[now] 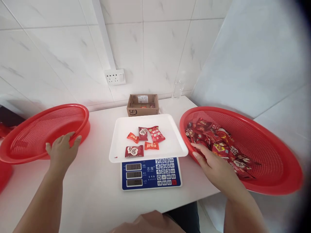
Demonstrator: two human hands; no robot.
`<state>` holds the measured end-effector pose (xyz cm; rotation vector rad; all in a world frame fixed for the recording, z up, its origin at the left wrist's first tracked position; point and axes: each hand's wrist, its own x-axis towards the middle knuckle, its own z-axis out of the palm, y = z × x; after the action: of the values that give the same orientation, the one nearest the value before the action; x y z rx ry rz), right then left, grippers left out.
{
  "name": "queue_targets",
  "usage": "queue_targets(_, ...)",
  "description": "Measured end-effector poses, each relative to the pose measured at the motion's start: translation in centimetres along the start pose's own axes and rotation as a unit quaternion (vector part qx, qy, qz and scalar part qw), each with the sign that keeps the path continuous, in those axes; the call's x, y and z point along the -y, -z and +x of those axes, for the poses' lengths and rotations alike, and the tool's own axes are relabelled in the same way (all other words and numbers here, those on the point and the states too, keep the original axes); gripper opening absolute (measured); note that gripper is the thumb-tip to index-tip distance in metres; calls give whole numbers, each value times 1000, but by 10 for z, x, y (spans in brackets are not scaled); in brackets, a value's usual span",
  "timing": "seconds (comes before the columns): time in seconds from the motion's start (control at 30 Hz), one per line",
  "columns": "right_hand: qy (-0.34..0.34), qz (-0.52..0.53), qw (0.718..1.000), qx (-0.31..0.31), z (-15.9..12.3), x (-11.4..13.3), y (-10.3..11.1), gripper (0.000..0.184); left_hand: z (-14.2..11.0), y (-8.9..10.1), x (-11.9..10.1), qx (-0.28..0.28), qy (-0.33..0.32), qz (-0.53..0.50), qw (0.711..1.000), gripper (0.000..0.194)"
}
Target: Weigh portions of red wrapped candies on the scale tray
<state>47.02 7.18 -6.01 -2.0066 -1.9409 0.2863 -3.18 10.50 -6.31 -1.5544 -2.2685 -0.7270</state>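
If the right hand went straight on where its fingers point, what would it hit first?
The right hand would first meet the right red basket's rim, which it seems to touch; beyond, perhaps the white tray, though depth is unclear.

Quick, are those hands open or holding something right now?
Left hand: curled over the near rim of the left red basket, holding it.
Right hand: closed on the rim of the right red basket.

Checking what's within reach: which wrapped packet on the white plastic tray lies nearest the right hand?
The bright red, white-lettered pouch; it reaches farther right than the two maroon packets and two small orange-red ones.
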Motion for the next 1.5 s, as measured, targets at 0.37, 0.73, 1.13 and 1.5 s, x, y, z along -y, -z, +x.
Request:
queue_targets(0.37, 2, 17, 1000, 7, 0, -3, -3, 47, -52, 11, -49, 62, -128, -63, 988, 45)
queue_targets(0.73, 12, 22, 1000, 16, -1, -2, -3, 47, -43, 17, -170, 375, -322, -139, 858, 76)
queue_targets(1.13, 26, 42, 999, 21, 0, -5, -7, 53, -38, 25, -186, 419, -317, -134, 840, 39)
queue_targets(1.5, 24, 43, 998, 30, 0, -6, -9, 55, 27, 46, -111, 189, -136, 3, 972, 47)
